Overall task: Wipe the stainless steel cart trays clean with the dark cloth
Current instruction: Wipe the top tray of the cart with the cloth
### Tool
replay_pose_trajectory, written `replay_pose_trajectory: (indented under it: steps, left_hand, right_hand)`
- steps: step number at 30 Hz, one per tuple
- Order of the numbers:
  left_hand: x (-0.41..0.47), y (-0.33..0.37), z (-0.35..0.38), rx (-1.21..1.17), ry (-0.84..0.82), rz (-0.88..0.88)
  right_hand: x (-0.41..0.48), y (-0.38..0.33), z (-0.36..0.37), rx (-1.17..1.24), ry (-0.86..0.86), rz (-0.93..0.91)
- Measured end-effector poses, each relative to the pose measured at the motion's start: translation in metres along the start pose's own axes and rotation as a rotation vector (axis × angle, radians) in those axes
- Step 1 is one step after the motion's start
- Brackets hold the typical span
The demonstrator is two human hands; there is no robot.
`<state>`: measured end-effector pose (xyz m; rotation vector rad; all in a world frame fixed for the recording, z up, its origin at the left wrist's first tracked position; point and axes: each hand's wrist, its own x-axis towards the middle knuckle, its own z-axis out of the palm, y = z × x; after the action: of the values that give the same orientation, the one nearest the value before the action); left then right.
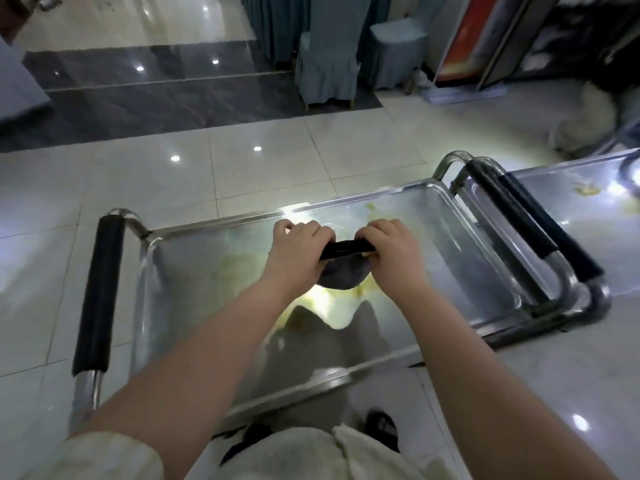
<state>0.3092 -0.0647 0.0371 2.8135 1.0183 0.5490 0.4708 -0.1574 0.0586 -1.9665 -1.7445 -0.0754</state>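
A stainless steel cart tray stands right before me, smeared with yellowish stains around its middle. Above the tray's middle both my hands hold the dark cloth. My left hand grips its left end and my right hand grips its right end, so the cloth is stretched into a tight dark roll between them, with a bunch of it hanging below. A second steel cart tray stands to the right, also with yellow stains near its far side.
Black padded handles flank the near cart: one on the left, and two side by side where both carts meet. Glossy tiled floor lies around. Covered chairs and leaning boards stand at the back.
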Motion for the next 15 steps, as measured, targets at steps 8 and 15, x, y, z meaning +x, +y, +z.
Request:
replay_pose_trajectory:
  steps: [8,15]
  left_hand:
    - [0.032,0.138,0.076,-0.327,-0.193,-0.076]
    - [0.047,0.226,0.122,-0.932,-0.490,-0.505]
  right_hand:
    - [-0.071,0.164,-0.056,0.079,-0.206,0.153]
    - [-0.104,0.257,-0.092,0.302,-0.417,0.355]
